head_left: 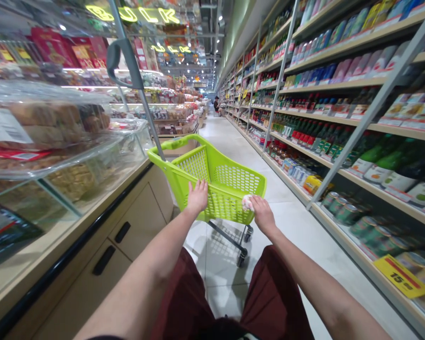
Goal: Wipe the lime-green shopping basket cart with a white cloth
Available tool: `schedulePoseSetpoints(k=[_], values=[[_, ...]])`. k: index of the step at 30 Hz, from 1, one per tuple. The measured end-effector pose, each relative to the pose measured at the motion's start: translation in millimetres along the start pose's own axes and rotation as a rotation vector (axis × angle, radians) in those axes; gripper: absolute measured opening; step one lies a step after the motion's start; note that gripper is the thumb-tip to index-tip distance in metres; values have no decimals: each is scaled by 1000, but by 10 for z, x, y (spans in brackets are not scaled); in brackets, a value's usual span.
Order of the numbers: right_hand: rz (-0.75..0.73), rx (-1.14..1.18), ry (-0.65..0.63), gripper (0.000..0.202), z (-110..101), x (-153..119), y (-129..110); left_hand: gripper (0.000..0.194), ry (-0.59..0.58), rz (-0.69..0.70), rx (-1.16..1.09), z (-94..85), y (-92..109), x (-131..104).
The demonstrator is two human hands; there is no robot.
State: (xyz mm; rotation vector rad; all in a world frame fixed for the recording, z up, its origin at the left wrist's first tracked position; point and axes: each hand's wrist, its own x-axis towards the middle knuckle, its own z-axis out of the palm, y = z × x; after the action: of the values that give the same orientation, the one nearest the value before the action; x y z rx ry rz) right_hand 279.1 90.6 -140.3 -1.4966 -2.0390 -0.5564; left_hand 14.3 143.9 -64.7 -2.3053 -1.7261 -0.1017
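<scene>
A lime-green plastic shopping cart [233,177] with perforated sides stands crosswise before me on a grey wheeled frame. My left hand [197,196] lies on the rim of its near side, fingers stretched out and holding nothing. Near the cart's right end, my right hand [264,212] grips a small crumpled white cloth [248,203] with pinkish marks. The cloth is against the outer corner of the basket, and the fingers are closed over its edge. No goods show in the visible part of the basket.
Shelves of bottles and cans [343,208] line the right side, with a yellow price tag [402,276] low down. At left are a counter [134,212] with packaged bread [49,113] and a grey pole [148,113]. A person [217,106] is far down the aisle.
</scene>
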Motion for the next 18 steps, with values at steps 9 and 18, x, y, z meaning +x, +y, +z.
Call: schedulePoseSetpoints(k=[9, 18], values=[[162, 95, -22, 39, 244, 584, -302, 64, 1, 33, -3, -18, -68, 104], [143, 143, -44, 37, 274, 804, -206, 65, 22, -54, 21, -113, -425, 183]])
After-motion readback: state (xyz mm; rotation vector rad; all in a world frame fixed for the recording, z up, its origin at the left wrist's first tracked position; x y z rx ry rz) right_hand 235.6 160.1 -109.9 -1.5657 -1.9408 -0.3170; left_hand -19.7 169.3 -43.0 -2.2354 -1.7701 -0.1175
